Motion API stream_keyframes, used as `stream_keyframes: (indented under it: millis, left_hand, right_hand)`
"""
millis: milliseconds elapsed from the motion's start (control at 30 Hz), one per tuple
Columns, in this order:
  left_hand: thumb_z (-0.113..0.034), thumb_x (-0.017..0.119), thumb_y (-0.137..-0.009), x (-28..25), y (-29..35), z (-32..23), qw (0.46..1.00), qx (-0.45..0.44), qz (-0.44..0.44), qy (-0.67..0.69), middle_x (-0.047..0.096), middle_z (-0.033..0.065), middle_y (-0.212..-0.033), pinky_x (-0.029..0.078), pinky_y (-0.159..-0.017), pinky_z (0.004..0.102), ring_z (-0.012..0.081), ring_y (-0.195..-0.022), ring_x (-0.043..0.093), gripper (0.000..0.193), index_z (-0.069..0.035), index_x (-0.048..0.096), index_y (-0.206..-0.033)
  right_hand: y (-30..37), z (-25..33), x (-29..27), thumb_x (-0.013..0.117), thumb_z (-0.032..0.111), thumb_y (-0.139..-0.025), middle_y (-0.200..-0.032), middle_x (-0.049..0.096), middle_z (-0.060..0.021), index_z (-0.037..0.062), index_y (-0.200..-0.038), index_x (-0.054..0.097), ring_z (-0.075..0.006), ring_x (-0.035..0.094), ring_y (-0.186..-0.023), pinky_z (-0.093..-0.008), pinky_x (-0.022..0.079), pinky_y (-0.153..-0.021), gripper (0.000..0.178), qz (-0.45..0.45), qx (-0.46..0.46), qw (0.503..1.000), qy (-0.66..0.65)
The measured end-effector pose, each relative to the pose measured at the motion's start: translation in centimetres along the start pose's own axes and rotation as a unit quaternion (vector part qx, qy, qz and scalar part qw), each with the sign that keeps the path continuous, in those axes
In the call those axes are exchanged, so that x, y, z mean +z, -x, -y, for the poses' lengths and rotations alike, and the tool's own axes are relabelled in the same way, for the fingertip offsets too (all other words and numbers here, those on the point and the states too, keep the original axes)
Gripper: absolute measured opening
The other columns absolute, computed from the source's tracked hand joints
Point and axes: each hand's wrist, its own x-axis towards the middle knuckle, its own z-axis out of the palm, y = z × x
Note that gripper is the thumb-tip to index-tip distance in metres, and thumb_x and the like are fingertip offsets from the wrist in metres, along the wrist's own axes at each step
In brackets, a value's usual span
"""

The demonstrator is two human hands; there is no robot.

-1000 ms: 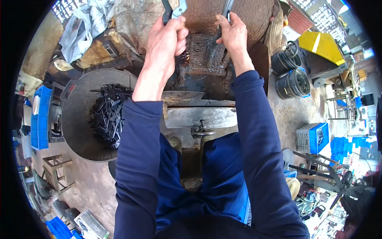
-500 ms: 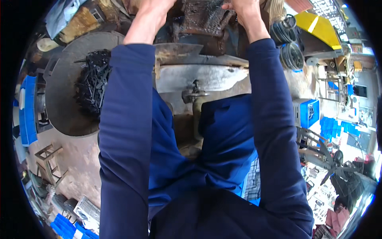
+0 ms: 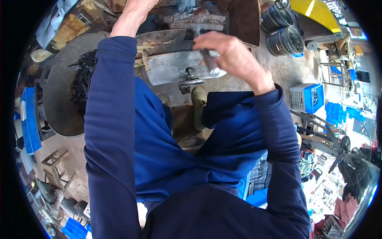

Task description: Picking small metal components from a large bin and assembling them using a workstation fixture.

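At the top edge, my left hand (image 3: 137,12) reaches over the dark workbench; its fingers lie beyond the picture, so what they hold cannot be seen. My right hand (image 3: 238,59) is nearer to me, bent inward over a pale metal sheet (image 3: 169,68), and smeared by motion. Its fingers and thumb close round a grey strip-like piece (image 3: 205,57), too blurred to name exactly. Beyond it lies a wet, grimy block (image 3: 195,19) on the bench, with a grey metal part (image 3: 186,4) above it at the picture's edge.
A round metal tray (image 3: 59,101) with a heap of dark metal pieces (image 3: 82,77) stands at my left. Dark buckets (image 3: 284,42) and a yellow panel (image 3: 314,16) are at the far right. A blue-and-grey crate (image 3: 306,97) and a fan (image 3: 346,157) stand nearer on the right.
My right hand has come back toward me from the grimy block, now with a grey strip-like piece. My left hand has shifted left and up. The whole view has moved slightly.
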Motion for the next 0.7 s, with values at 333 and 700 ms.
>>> stream_keyframes:
  millis: [333,700]
  left_hand:
    - [-0.031,0.066,-0.092,-0.3,-4.9,12.4,0.938,0.158,0.078,-0.299,0.062,0.0071,-0.068,0.049,-0.063,0.0322,0.0159,-0.061,0.059,0.034,-0.001,0.07,-0.107]
    - [-0.026,0.064,-0.09,0.6,-4.7,10.9,0.927,0.139,0.154,-0.314,0.073,0.0141,-0.089,0.05,-0.073,0.0349,0.0219,-0.081,0.067,0.031,-0.003,0.071,-0.109]
  right_hand:
    - [-1.4,0.7,-4.2,0.057,-0.005,-0.085,-0.109,0.066,-0.0059,0.0019,-0.117,0.066,-0.0101,0.06,-0.075,-0.0279,0.053,-0.069,0.034,0.031,0.163,0.975,-0.145]
    - [-1.9,-3.8,-4.4,0.057,0.013,-0.097,-0.082,0.06,-0.0015,0.004,-0.126,0.062,-0.0086,0.05,-0.064,-0.0261,0.044,-0.061,0.031,-0.077,0.305,0.948,-0.052]
